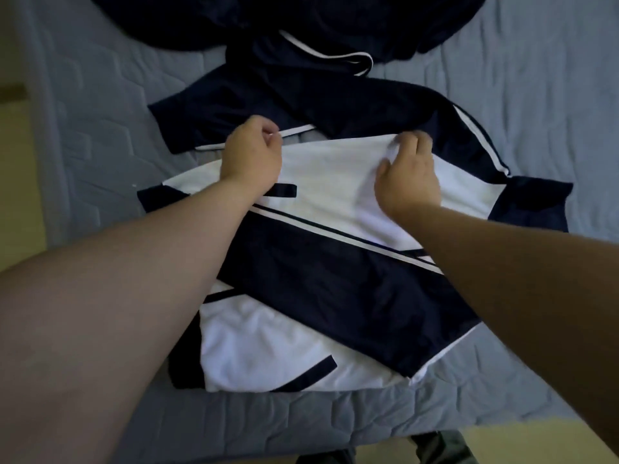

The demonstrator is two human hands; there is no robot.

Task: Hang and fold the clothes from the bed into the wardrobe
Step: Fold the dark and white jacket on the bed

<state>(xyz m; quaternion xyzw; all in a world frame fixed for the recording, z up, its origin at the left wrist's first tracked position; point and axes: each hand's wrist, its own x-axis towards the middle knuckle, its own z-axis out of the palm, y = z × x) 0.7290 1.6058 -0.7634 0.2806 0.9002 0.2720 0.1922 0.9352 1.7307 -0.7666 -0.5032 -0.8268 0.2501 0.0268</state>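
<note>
1. Looked to be mid-fold rather than hanging: worked on the track jacket (335,169), spread flat on the quilted bed (100,128) near its front edge.
2. Held the jacket's far edge at two spots: left grip (251,155) curled tight on a white-piped hem, right grip (407,182) nipping a ruck of white cloth between thumb and fingers.
3. Probably called next for lifting that far edge and drawing it towards the near hem, with both corners kept level to avoid a skewed fold.
4. Showed white panels against navy, with thin piping and one navy sleeve (335,289) laid slantwise across the front.
5. Appeared thin, slick and lightly creased, so likely to slide when doubled over.
6. Lay just in front of more navy clothing (301,15) heaped farther up the bed. No wardrobe in view.
</note>
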